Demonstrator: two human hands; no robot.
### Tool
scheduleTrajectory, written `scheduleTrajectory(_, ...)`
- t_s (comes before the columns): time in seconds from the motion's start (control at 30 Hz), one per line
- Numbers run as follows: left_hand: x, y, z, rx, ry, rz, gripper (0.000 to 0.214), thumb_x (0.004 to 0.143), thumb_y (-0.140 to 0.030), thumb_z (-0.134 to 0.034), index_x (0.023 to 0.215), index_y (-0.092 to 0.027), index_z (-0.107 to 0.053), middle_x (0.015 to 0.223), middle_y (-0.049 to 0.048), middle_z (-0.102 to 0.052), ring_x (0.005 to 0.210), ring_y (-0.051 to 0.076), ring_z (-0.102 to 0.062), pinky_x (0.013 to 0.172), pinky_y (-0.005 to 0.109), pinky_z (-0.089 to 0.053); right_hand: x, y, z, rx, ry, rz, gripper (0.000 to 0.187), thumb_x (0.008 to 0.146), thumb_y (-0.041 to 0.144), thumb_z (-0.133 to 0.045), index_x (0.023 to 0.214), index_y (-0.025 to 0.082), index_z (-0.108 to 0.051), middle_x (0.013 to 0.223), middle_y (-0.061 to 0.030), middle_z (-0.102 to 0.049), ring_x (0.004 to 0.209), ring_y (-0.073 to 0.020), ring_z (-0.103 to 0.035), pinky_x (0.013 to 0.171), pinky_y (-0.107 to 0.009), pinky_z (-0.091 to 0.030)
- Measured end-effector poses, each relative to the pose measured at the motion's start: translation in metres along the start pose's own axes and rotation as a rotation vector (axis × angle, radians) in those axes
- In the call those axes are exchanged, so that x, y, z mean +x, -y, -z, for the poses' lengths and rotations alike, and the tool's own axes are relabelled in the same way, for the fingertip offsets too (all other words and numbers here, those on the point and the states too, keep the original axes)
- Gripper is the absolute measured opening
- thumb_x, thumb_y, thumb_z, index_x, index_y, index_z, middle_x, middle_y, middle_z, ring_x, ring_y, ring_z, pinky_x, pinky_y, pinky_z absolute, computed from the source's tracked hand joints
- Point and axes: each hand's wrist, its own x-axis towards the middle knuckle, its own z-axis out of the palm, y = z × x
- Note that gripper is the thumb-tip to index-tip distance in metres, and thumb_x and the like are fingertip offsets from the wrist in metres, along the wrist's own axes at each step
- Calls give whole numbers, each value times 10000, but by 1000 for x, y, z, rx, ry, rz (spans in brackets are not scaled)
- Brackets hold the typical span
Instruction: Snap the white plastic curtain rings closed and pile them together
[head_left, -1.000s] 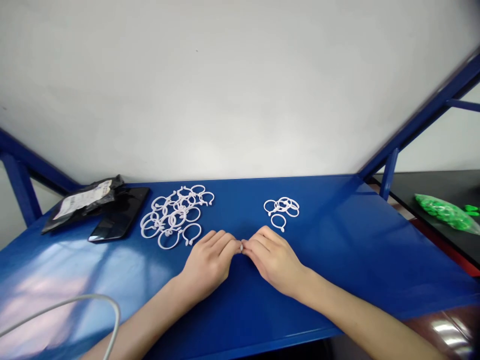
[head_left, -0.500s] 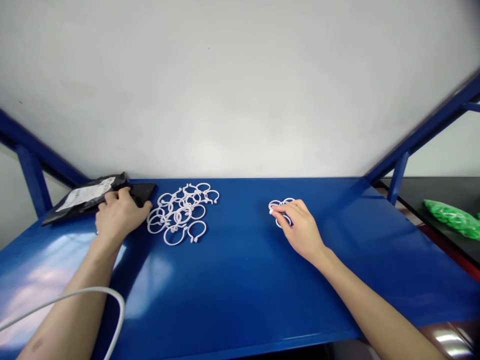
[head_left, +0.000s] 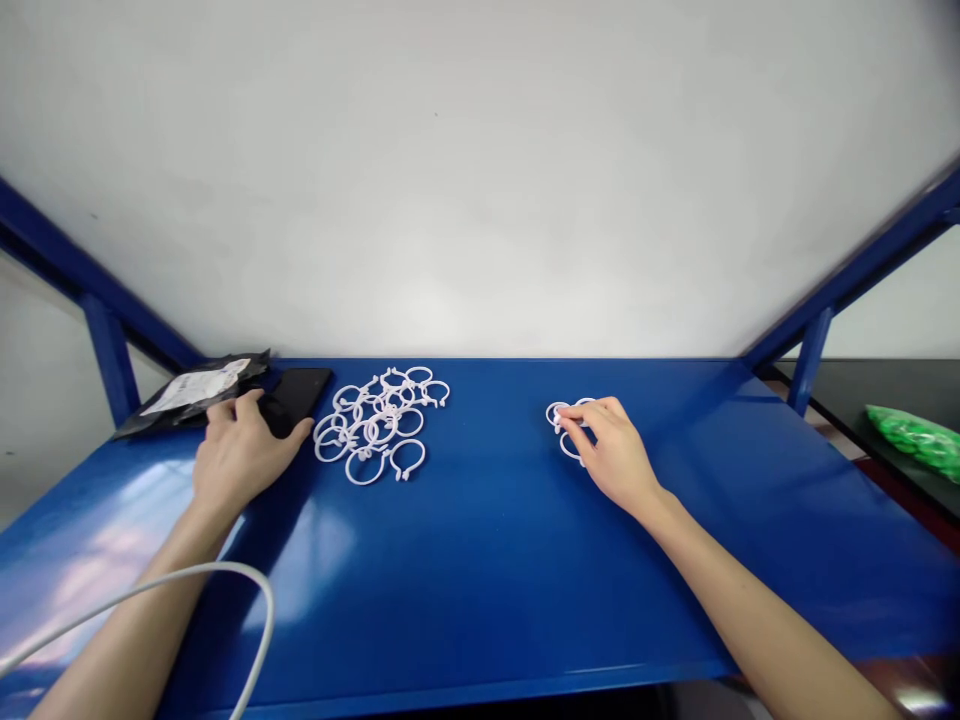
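The blue metal table top (head_left: 487,560) is finished plain and glossy. White is shown by the left heap of thin plastic rings (head_left: 379,420) and the smaller right cluster of plastic rings (head_left: 555,410). The black rectangular phone (head_left: 304,385) and the white-labelled black plastic bag (head_left: 187,390) are seen far left, and a bright green plastic bag (head_left: 911,432) far right.

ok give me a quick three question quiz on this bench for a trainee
1. True or false: the left hand touches the black phone.
2. What does the right hand touch?
3. Which pile of white rings is bigger? A the left pile; B the right pile.
Key: 1 true; 2 the right pile; 3 A.
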Motion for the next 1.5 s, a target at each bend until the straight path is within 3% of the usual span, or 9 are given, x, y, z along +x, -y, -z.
scheduleTrajectory(0.27, -21, 22, -4, 191, -42, -8, 924, 879, -731, -434, 1442, 1, -404, 1296, 355, -591, 1251, 495, -531, 1005, 504, -412, 0, -3, -3, -6, 12, -9, 205, 1036, 327, -537, 1018, 243, -723, 942, -66, -768, 980, -288, -608, 806, -432, -554)
scheduleTrajectory(0.57, -16, 30, -5, 194, -10, -10, 733, 876, -730, -418, 1239, -101, -517, 1248, 280, -602, 1207, 487, -524, 972, 519, -415, 0, -3, -4, 10, 33, -27, 198, 1031, 325, -542, 1014, 249, -723, 958, -61, -772, 981, -283, -617, 822, -424, -547)
scheduleTrajectory(0.83, -10, 35, -16, 265, -35, 17, 693, 852, -740, -411, 1215, -165, -542, 1231, 230, -595, 1193, 434, -522, 990, 490, -413, -1, -2, -5, 2, 52, -42, 195, 1027, 350, -551, 1012, 261, -724, 956, -50, -776, 991, -285, -621, 843, -427, -532)
scheduleTrajectory(1.27, -10, 36, -16, 263, -32, -7, 749, 846, -758, -400, 1291, -186, -589, 1228, 232, -601, 1188, 448, -526, 971, 495, -423, -1, 0, -6, 29, 61, -65, 170, 1014, 337, -570, 1000, 265, -724, 948, -51, -775, 985, -289, -619, 801, -412, -531)
scheduleTrajectory(1.4, -10, 34, -15, 262, -42, -29, 844, 866, -763, -371, 1510, -224, -452, 1305, 232, -588, 1222, 469, -519, 977, 516, -421, 0, 0, -6, 36, 64, -73, 171, 1013, 338, -569, 997, 271, -726, 970, -47, -776, 988, -285, -627, 795, -409, -534)
scheduleTrajectory(1.5, -11, 33, -14, 255, -56, -24, 891, 870, -766, -377, 1570, -215, -361, 1306, 239, -590, 1216, 470, -529, 981, 519, -422, 0, 0, -6, 36, 67, -74, 171, 1010, 344, -571, 998, 274, -727, 965, -46, -776, 986, -282, -633, 797, -409, -537)
